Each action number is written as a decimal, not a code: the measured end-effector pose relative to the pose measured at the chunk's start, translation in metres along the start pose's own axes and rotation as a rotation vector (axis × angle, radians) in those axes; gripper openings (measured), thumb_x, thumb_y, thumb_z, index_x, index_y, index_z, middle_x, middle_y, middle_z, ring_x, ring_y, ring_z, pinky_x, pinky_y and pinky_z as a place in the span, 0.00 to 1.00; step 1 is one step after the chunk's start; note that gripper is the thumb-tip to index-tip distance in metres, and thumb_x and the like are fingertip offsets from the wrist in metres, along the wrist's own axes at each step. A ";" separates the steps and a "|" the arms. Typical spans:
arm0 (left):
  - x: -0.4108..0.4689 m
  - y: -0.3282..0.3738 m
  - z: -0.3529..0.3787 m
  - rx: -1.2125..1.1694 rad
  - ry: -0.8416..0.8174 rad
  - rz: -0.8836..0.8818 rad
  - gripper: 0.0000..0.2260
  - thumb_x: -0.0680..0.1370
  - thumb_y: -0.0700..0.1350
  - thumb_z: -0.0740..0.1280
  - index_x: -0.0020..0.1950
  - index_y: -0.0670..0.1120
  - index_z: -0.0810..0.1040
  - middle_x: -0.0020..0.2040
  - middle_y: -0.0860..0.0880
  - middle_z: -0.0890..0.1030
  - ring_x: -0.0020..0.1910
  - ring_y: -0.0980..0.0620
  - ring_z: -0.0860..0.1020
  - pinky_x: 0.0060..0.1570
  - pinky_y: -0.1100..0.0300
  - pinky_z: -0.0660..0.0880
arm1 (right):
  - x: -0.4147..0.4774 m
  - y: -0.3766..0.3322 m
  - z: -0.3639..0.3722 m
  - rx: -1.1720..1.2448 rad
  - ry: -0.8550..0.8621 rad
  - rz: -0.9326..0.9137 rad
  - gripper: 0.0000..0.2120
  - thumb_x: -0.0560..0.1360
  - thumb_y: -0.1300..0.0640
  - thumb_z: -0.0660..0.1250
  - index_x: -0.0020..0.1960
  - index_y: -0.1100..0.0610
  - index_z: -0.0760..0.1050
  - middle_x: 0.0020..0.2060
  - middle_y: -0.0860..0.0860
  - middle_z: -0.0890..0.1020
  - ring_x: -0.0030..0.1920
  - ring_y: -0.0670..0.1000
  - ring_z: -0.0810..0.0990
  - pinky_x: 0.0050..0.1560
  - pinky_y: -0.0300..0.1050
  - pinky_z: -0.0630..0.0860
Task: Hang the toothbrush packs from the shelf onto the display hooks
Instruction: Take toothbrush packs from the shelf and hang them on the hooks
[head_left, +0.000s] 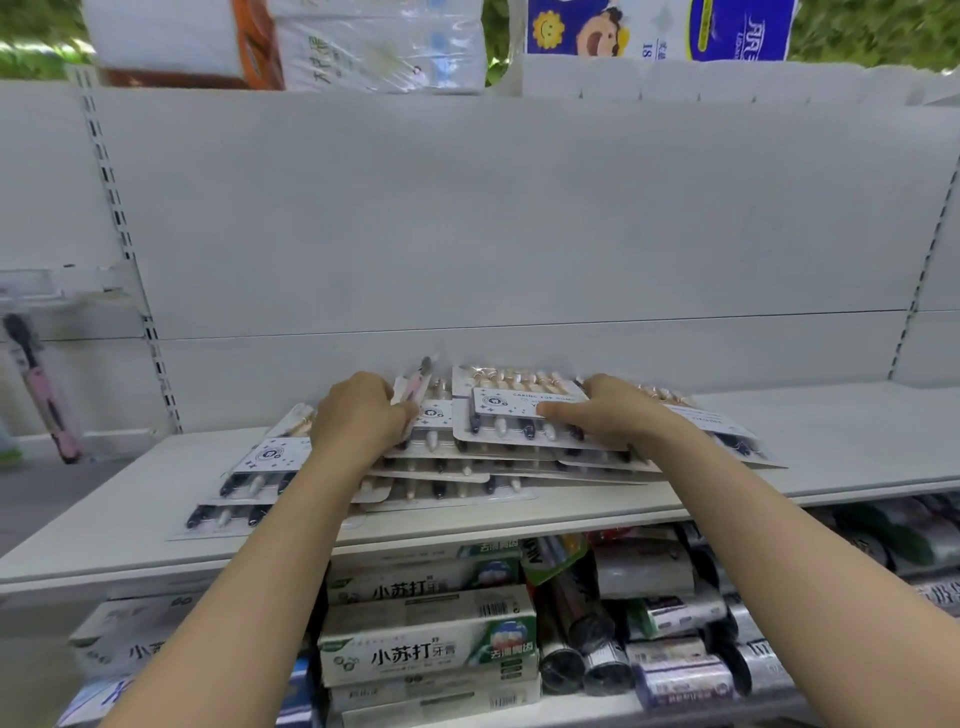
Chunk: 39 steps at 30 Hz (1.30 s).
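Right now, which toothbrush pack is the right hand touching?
The topmost clear blister pack with a white label card: the right hand rests on that card. The left hand grips a tilted pack holding a pink toothbrush.

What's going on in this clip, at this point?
A person is working through a loose pile of toothbrush multipacks lying on a white shelf. The left hand grips a slim pink toothbrush pack, tilted up off the pile. The right hand rests on the top multipack, thumb across its card; whether it actually grips is unclear. Another pink toothbrush pack hangs at far left.
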<state>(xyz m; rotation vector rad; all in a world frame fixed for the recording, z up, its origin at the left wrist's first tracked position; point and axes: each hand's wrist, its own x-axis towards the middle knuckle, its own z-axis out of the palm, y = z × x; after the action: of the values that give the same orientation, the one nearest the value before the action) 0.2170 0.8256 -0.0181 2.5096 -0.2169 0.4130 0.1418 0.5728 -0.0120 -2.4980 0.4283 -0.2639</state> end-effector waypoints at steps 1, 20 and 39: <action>-0.002 -0.001 0.000 -0.013 0.003 0.002 0.09 0.77 0.53 0.69 0.44 0.48 0.76 0.44 0.47 0.79 0.42 0.45 0.74 0.44 0.57 0.69 | 0.000 -0.002 0.000 0.014 -0.009 0.000 0.37 0.74 0.35 0.68 0.73 0.58 0.66 0.58 0.53 0.78 0.53 0.54 0.75 0.43 0.46 0.72; -0.017 -0.020 -0.002 -0.488 -0.055 -0.102 0.15 0.75 0.46 0.74 0.57 0.40 0.80 0.50 0.43 0.83 0.49 0.42 0.81 0.52 0.50 0.77 | -0.003 -0.023 0.016 0.522 0.070 0.119 0.34 0.71 0.60 0.78 0.71 0.65 0.67 0.62 0.62 0.77 0.58 0.60 0.79 0.53 0.51 0.76; -0.154 -0.071 -0.050 -1.101 0.105 -0.173 0.05 0.76 0.44 0.73 0.52 0.46 0.83 0.43 0.49 0.86 0.42 0.52 0.83 0.46 0.55 0.80 | -0.101 -0.036 0.043 1.131 0.119 -0.084 0.16 0.77 0.67 0.70 0.63 0.62 0.73 0.51 0.56 0.84 0.44 0.50 0.86 0.44 0.48 0.84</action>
<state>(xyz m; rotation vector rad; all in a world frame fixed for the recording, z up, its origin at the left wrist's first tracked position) 0.0779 0.9219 -0.0683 1.4070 -0.1268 0.2443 0.0683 0.6591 -0.0350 -1.3922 0.1356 -0.5139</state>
